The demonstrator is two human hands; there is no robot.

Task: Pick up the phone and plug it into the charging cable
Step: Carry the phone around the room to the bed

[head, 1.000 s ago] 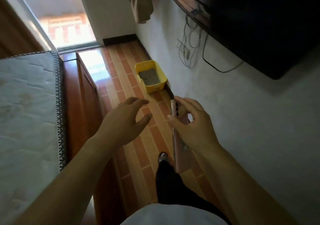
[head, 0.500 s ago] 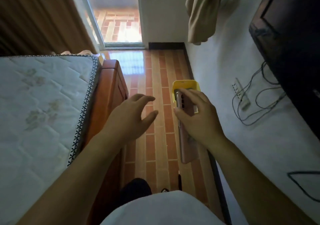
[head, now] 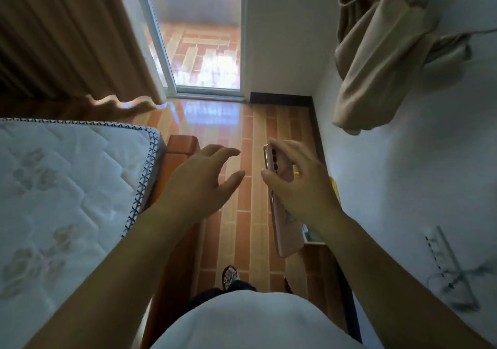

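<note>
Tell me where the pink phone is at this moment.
In the head view the pink phone is right of centre, held edge-on in the right hand above the tiled floor, with the empty left hand beside it.

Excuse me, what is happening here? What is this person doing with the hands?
A person stands in the narrow gap between a bed with a bare mattress and a white wall. The right hand holds a pink phone by its edges, camera end pointing away. The left hand is open and empty, hovering beside it. A power strip with cables hangs on the wall at the lower right, blurred. The phone is not plugged into anything yet.
</note>
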